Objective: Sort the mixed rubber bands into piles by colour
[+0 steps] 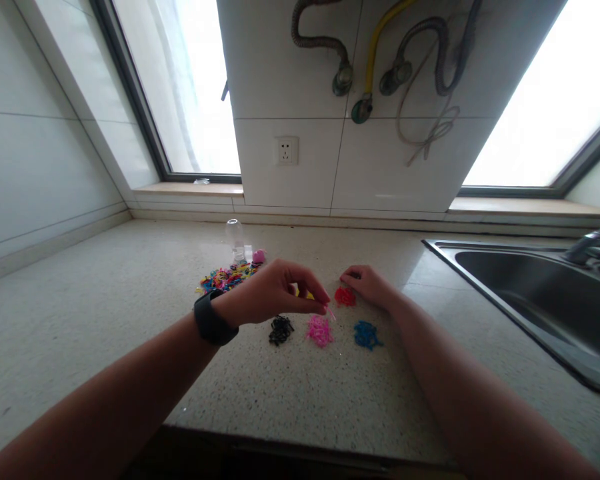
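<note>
My left hand (293,290) is closed in a pinch, holding a small pink rubber band (332,313) above a pile of pink rubber bands (319,331). Just behind the red pile of rubber bands (345,297) rests my right hand (367,281), its fingers curled together; whether anything is between them is hidden. A black pile (281,330) lies left of the pink one, and a blue pile (367,335) lies to its right. Yellow bands (305,293) show partly through the gap in my left hand. Beyond my left wrist spreads a mixed-colour heap (225,277), partly covered.
A clear plastic bottle (235,240) stands upside down behind the mixed heap, beside a pink cap (259,256). To the right is a steel sink (530,287) with a faucet (593,243). The speckled countertop (300,400) ends at a front edge near me.
</note>
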Motion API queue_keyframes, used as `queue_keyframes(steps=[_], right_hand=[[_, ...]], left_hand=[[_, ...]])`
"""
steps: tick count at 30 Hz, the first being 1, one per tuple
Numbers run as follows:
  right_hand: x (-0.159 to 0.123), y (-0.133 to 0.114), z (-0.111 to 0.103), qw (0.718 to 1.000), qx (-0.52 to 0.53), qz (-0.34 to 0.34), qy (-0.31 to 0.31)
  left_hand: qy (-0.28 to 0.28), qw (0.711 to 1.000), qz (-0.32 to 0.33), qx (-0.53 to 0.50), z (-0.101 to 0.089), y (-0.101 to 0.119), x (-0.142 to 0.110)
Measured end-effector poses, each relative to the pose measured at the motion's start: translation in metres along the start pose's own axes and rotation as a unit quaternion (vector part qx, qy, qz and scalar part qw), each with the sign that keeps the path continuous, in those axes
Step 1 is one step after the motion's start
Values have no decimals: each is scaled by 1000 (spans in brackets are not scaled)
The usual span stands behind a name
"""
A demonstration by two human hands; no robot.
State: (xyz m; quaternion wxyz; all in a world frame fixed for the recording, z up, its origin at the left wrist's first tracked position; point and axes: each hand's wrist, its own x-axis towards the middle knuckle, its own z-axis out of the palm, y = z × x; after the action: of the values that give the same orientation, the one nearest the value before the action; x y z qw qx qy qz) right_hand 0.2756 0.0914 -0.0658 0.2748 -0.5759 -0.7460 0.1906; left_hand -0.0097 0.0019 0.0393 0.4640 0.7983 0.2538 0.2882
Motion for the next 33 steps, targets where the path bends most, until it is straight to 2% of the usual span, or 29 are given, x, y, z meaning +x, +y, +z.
queue_keyframes(steps=[17, 25, 33], right_hand=[[0, 0, 0, 1000, -5, -8, 9], [-1, 0, 0, 1000, -1, 2, 5], [-1, -1, 1, 1000, -14, 2, 10]], left_hand=[[0, 1000, 11, 15, 7, -3, 0], [3, 988, 28, 149, 12, -16, 3], [25, 952, 21, 304, 29, -41, 4]])
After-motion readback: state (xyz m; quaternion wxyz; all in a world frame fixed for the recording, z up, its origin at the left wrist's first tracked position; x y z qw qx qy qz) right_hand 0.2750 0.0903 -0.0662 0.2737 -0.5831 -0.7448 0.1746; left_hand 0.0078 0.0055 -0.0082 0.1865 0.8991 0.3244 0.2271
